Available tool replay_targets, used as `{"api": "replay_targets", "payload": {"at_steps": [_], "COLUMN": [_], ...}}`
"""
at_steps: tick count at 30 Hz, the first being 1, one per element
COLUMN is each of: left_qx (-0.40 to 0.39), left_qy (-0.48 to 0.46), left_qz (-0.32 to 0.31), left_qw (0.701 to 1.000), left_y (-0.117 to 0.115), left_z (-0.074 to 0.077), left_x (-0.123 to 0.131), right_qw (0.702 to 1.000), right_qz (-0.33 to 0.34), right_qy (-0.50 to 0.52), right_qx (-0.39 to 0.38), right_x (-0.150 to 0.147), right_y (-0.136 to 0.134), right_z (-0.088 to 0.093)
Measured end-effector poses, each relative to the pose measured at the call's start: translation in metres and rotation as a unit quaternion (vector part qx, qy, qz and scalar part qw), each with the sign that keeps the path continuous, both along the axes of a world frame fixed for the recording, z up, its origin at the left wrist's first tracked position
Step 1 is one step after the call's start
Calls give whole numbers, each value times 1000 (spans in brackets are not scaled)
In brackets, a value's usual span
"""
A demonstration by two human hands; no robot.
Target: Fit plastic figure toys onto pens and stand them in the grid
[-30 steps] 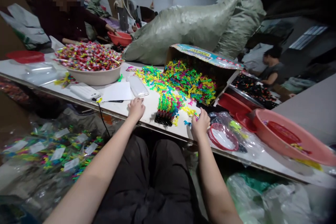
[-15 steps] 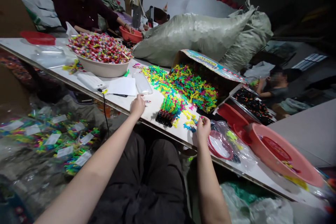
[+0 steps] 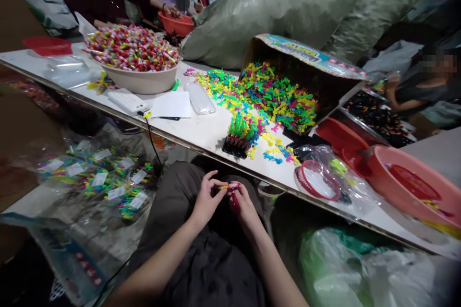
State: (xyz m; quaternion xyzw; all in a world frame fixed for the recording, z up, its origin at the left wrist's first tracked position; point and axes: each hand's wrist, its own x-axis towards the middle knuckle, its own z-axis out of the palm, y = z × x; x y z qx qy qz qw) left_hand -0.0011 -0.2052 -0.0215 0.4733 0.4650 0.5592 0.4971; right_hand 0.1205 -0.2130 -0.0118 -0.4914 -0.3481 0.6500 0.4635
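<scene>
Over my lap, my left hand (image 3: 208, 197) pinches the yellow end of a small red-and-white tube (image 3: 234, 185) between thumb and fingertips. My right hand (image 3: 245, 207) meets it from the other side, its fingers closed round a small magenta plastic figure (image 3: 235, 200) and touching the tube. Whether the two pieces are joined, I cannot tell. Beyond the hands, a black rack (image 3: 235, 147) on the table holds rows of tubes topped with coloured figures (image 3: 242, 125). Loose yellow, blue and pink figures (image 3: 275, 148) lie to its right.
A tipped cardboard box (image 3: 306, 55) spills a heap of figures (image 3: 277, 93). At left stands a bowl (image 3: 144, 81) heaped with small tubes. A white power bank (image 3: 127, 101), paper (image 3: 171, 105), a red basket (image 3: 319, 180) and a pink basin (image 3: 418, 187) share the table. Two other people work nearby.
Both hands have left the table and come together over my lap. The tube that lay by my left hand appears to be in it now. The view has tilted down.
</scene>
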Motion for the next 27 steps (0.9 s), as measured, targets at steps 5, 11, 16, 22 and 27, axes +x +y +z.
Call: {"api": "replay_targets", "payload": {"at_steps": [5,11,16,22,27], "left_qx": [-79,-187,-231,-193,-190], "left_qy": [-24,-212,-246,-207,-175], "left_qz": [-58,-95,-62,-20,-51], "left_qw": [995,955,939,959,965], "left_y": [-14,-31,-34,-32,-28], "left_z": [-8,3,6,-9,-5], "left_x": [18,47,50,47,45], "right_qw": [993,981,962,981,983], "right_qz": [-100,-31,19,80,4], "right_qy": [-46,-159,-232,-126,-115], "right_qx": [33,107,143,123,142], "right_x": [-1,19,28,20,21], "right_y": [-11,-11,-13,-20,-24], "right_z": [4,0,2,3,16]}}
